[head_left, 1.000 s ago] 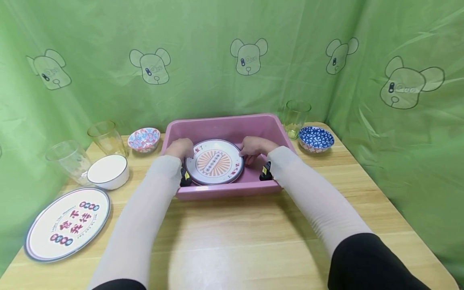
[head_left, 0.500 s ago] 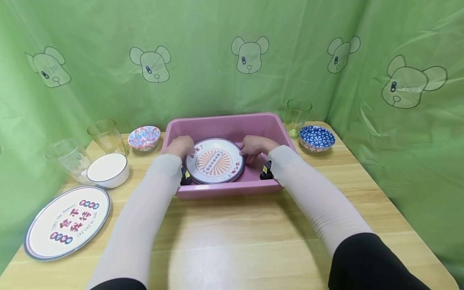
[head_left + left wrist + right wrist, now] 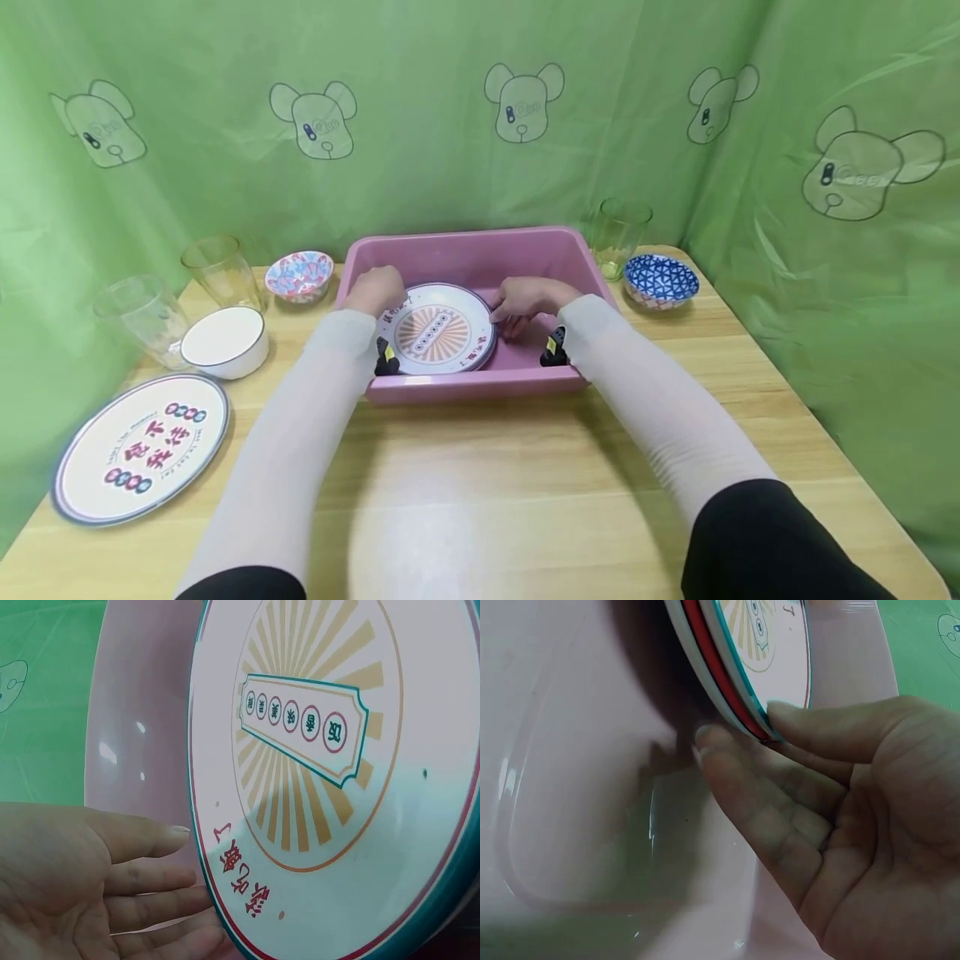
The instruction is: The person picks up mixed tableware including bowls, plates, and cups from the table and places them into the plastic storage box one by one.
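White plate (image 3: 435,332) with orange sunburst, pink basin (image 3: 472,384), blue-and-white lattice inside a bowl (image 3: 660,280), green curtain (image 3: 420,175) with outlined animal heads

"吃饭了" on plate (image 3: 322,772), "Qee" on curtain (image 3: 420,150)

A green curtain (image 3: 420,42) hangs beyond the grip and runs along both sides of it, creased and shiny to the right. Outlined bear heads (image 3: 522,108) dot it above the grip. Beneath the grip spreads a pale wood-grain tabletop (image 3: 750,425), with white glare (image 3: 427,533) on the near side.
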`<action>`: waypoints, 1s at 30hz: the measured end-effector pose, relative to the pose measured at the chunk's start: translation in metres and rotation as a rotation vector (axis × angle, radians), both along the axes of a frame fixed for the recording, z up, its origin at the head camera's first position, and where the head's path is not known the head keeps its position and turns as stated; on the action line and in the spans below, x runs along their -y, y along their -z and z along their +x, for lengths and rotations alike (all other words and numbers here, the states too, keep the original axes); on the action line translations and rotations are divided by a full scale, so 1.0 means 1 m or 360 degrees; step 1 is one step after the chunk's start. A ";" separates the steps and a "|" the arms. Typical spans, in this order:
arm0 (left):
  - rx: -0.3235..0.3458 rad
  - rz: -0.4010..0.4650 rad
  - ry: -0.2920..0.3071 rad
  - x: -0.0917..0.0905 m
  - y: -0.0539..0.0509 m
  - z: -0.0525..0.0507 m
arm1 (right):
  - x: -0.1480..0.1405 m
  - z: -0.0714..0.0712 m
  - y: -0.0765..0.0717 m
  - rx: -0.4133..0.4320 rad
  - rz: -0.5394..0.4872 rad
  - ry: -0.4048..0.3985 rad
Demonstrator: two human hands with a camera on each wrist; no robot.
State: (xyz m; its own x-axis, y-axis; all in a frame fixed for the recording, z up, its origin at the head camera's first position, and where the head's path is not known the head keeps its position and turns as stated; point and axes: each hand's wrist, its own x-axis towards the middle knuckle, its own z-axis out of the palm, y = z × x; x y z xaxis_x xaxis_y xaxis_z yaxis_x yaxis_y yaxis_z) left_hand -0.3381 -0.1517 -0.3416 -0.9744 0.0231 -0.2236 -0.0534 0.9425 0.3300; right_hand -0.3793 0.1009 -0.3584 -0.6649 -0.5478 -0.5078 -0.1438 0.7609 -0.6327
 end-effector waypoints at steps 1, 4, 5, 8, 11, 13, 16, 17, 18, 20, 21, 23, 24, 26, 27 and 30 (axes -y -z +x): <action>0.0001 0.0001 -0.0001 0.000 0.000 0.000 | 0.000 0.001 0.000 0.0016 -0.0004 -0.0001; -0.0001 0.0022 -0.0012 -0.001 -0.001 0.001 | -0.001 0.001 0.000 0.0024 0.0007 -0.0018; 0.0000 0.0028 -0.0012 -0.001 -0.001 0.001 | -0.001 0.001 -0.001 0.0017 0.0015 -0.0025; -0.0029 0.0048 -0.0009 -0.001 -0.003 0.000 | -0.001 -0.001 -0.002 -0.0027 0.0052 -0.0073; -0.0078 0.0040 0.0016 0.000 -0.005 -0.001 | -0.002 -0.002 -0.005 -0.0098 0.0077 -0.0106; -0.0113 0.0028 0.0045 0.001 -0.008 0.000 | -0.002 -0.003 -0.007 -0.0125 0.0060 -0.0106; -0.0168 0.0038 0.0099 0.002 -0.015 0.003 | -0.002 -0.001 -0.012 -0.0166 0.0042 -0.0089; -0.0181 0.0055 0.0107 0.002 -0.018 0.004 | -0.003 -0.001 -0.015 -0.0179 0.0041 -0.0085; -0.0197 0.0068 0.0115 0.003 -0.021 0.005 | -0.003 0.000 -0.017 -0.0196 0.0048 -0.0088; -0.0220 0.0121 0.0114 0.006 -0.025 0.007 | -0.005 0.001 -0.022 -0.0218 0.0065 -0.0092; -0.0221 0.0147 0.0095 0.008 -0.027 0.009 | -0.007 0.002 -0.024 -0.0225 0.0069 -0.0094; -0.0231 0.0177 0.0076 0.013 -0.031 0.011 | -0.009 0.003 -0.029 -0.0245 0.0073 -0.0096; -0.0239 0.0185 0.0072 0.016 -0.033 0.012 | -0.011 0.004 -0.031 -0.0257 0.0071 -0.0100; -0.0251 0.0204 0.0052 0.021 -0.037 0.014 | -0.014 0.006 -0.037 -0.0285 0.0059 -0.0104; -0.0256 0.0179 0.0059 0.024 -0.039 0.015 | -0.016 0.007 -0.040 -0.0301 0.0055 -0.0104; -0.0266 0.0132 0.0094 0.032 -0.043 0.017 | -0.023 0.011 -0.048 -0.0354 0.0047 -0.0105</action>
State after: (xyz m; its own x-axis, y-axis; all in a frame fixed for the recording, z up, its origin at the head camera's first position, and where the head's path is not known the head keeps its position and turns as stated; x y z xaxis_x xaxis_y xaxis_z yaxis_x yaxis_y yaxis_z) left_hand -0.3214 -0.1837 -0.2984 -0.9942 0.0928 -0.0538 0.0631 0.9117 0.4060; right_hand -0.3687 0.1235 -0.3104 -0.7253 -0.5808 -0.3695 -0.3271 0.7631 -0.5574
